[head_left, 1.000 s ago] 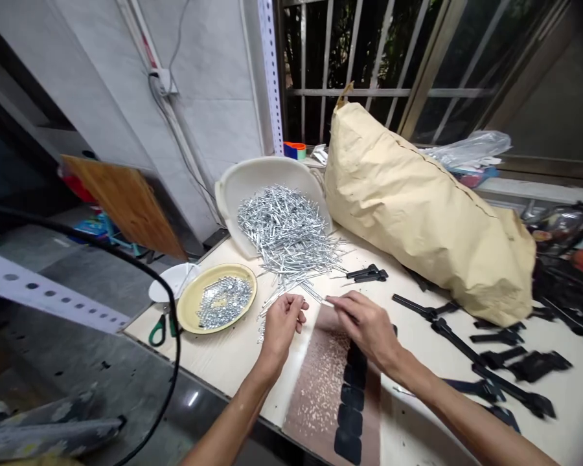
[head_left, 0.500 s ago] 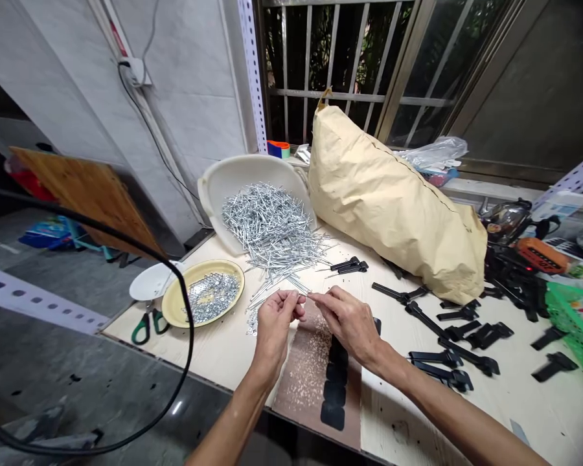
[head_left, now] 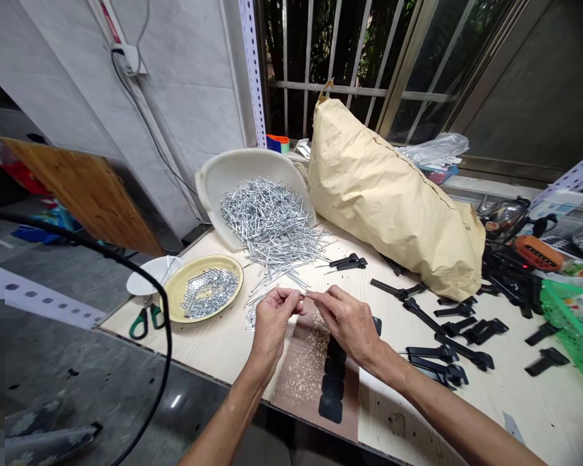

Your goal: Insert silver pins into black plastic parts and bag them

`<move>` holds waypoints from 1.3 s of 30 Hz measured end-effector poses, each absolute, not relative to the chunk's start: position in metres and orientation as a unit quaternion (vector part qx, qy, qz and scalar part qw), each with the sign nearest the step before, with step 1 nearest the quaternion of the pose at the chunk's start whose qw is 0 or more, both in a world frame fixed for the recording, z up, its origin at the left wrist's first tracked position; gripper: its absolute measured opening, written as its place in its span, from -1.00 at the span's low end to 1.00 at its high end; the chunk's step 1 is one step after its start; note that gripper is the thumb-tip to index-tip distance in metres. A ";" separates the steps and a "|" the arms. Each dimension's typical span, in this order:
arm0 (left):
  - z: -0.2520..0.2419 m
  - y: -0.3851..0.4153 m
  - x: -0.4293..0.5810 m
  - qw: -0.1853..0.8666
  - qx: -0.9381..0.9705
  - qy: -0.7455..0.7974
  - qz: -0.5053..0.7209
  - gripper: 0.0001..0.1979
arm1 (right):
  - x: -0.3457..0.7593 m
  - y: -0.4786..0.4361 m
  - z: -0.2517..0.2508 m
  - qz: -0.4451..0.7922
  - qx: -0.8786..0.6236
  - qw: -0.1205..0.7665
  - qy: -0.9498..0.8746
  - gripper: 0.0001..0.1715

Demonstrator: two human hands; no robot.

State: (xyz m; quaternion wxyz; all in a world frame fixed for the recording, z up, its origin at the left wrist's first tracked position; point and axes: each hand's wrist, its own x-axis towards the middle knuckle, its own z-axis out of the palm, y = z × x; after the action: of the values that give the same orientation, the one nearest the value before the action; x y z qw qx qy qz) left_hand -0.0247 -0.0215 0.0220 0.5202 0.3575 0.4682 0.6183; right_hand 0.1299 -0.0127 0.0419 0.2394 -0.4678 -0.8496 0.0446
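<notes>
My left hand (head_left: 275, 321) is closed, thumb and index finger pinched together above the near edge of the pin pile. Fingertips nearly meeting it, my right hand (head_left: 348, 321) is closed too, its fingers drawn to a point. Something small and thin is between the two sets of fingertips, too small to make out. Just beyond lies a heap of silver metal pins (head_left: 272, 223), spilling from a white tub (head_left: 208, 188). Beneath the hands is a brown board (head_left: 296, 395) with pale crumbs and a row of black rounded squares (head_left: 332, 387).
Left stands a yellow bowl (head_left: 175, 304) of small metal washers (head_left: 210, 291), beside green-handled scissors (head_left: 138, 323). Several black plastic parts (head_left: 464, 349) lie right. Behind are a big paper sack (head_left: 393, 194) and a green basket (head_left: 571, 330). A black cable (head_left: 168, 349) loops at left.
The view has shifted slightly, and the black cable at left sits farther left. Both hands keep nearly the same pinched pose, fingertips together.
</notes>
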 end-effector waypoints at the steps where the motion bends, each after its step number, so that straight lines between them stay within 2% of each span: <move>1: 0.021 -0.021 -0.025 0.526 0.354 0.466 0.616 -0.81 | 0.130 -0.013 0.042 0.046 -0.470 0.237 -0.849 -0.68; 8: 0.014 -0.015 -0.030 0.587 0.325 0.463 0.579 -0.70 | 0.133 -0.015 0.040 0.090 -0.468 0.252 -0.842 -0.74; 12: 0.011 -0.017 -0.031 0.580 0.380 0.477 0.540 -0.75 | 0.136 -0.017 0.033 0.016 -0.471 0.233 -0.851 -0.83; 16: 0.013 -0.018 -0.034 0.540 0.457 0.512 0.488 -0.76 | 0.141 -0.018 0.027 -0.049 -0.464 0.209 -0.860 -0.75; 19: 0.018 -0.016 -0.035 0.523 0.499 0.513 0.464 -0.77 | 0.145 -0.018 0.027 -0.001 -0.473 0.209 -0.856 -0.72; 21: 0.021 -0.015 -0.035 0.547 0.494 0.503 0.451 -0.76 | 0.146 -0.018 0.027 0.028 -0.475 0.212 -0.854 -0.72; 26: 0.020 -0.014 -0.033 0.596 0.463 0.495 0.430 -0.73 | 0.146 -0.020 0.028 0.000 -0.480 0.206 -0.853 -0.73; 31: 0.021 -0.014 -0.031 0.572 0.463 0.516 0.440 -0.69 | 0.147 -0.021 0.033 0.106 -0.484 0.253 -0.831 -0.71; 36: 0.023 -0.010 -0.030 0.637 0.412 0.500 0.418 -0.65 | 0.146 -0.024 0.026 -0.004 -0.470 0.241 -0.849 -0.73; 39: 0.022 -0.012 -0.029 0.642 0.399 0.500 0.422 -0.64 | 0.144 -0.023 0.021 0.066 -0.492 0.257 -0.829 -0.71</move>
State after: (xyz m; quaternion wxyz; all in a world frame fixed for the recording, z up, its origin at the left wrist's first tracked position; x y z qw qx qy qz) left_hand -0.0291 -0.0119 0.0216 0.6420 0.3995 0.5001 0.4220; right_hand 0.1445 -0.0229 0.0213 0.2572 -0.4923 -0.8290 0.0661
